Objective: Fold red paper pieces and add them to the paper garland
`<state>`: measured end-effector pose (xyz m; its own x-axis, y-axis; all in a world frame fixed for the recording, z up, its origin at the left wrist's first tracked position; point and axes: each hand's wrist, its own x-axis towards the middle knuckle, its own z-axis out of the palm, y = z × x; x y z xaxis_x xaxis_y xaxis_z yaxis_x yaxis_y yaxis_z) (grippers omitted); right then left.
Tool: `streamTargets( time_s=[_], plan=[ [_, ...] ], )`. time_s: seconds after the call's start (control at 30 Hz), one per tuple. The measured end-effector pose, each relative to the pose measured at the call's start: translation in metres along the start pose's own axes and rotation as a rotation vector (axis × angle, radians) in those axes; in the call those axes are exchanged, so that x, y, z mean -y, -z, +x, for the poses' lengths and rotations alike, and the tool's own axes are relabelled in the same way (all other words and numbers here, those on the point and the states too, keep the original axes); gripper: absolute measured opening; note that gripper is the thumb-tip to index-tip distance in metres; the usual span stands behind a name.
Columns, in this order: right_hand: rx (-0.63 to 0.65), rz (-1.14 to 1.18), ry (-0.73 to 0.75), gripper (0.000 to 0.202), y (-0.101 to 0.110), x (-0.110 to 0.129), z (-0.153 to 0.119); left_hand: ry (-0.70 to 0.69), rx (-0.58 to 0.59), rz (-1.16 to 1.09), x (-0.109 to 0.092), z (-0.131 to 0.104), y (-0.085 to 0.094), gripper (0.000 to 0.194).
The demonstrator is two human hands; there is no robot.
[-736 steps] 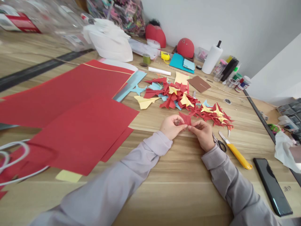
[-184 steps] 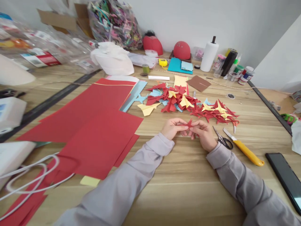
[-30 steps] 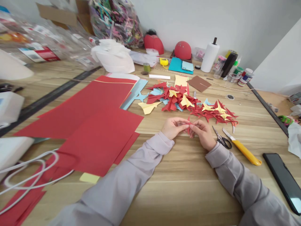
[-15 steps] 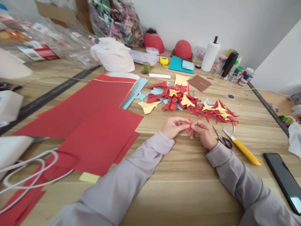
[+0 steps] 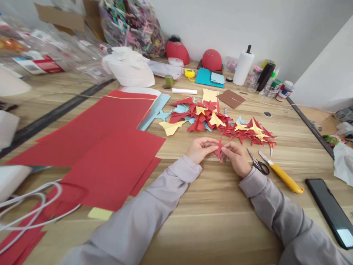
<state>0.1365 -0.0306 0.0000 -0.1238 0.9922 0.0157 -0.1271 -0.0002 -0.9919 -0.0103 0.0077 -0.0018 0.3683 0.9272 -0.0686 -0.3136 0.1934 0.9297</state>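
Between my two hands is a small red paper star (image 5: 220,147), its points sticking up and down. My left hand (image 5: 202,149) pinches it from the left with thumb and fingers. From the right, my right hand (image 5: 235,156) grips its other side, so both hands are closed on it. Just beyond my hands lies a heap of red, yellow and blue paper cut-outs (image 5: 205,114), with more red and yellow paper stars (image 5: 255,130) to its right. Scissors (image 5: 259,163) with black handles rest beside my right wrist.
Large red paper sheets (image 5: 118,165) cover the left of the table. A yellow utility knife (image 5: 285,176) and a black phone (image 5: 329,209) lie at the right. White cable loops (image 5: 41,206) lie at the near left. Bottles and a white paper roll (image 5: 243,68) stand at the back.
The whole view has shifted slightly, with things sitting a little further left. Both hands still hold the red star, whose face now shows a bit more broadly.
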Motion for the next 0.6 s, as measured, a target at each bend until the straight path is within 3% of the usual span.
streamTargets(
  time_s=[0.3, 0.4, 0.5, 0.6],
  plan=[
    [-0.059, -0.257, 0.065, 0.027, -0.003, -0.003, -0.002, -0.026, -0.003, 0.061, 0.002, 0.002, 0.002, 0.033],
    [-0.174, -0.705, 0.129, 0.025, 0.003, 0.006, -0.006, -0.028, -0.007, 0.057, 0.002, 0.003, 0.001, 0.032],
    [-0.441, -1.242, 0.131, 0.025, 0.015, 0.017, -0.010, -0.011, -0.010, 0.052, 0.001, 0.003, -0.001, 0.032],
    [-0.564, -1.504, 0.063, 0.027, 0.030, 0.021, -0.008, -0.018, -0.025, 0.040, -0.001, 0.004, -0.003, 0.033]
  ],
)
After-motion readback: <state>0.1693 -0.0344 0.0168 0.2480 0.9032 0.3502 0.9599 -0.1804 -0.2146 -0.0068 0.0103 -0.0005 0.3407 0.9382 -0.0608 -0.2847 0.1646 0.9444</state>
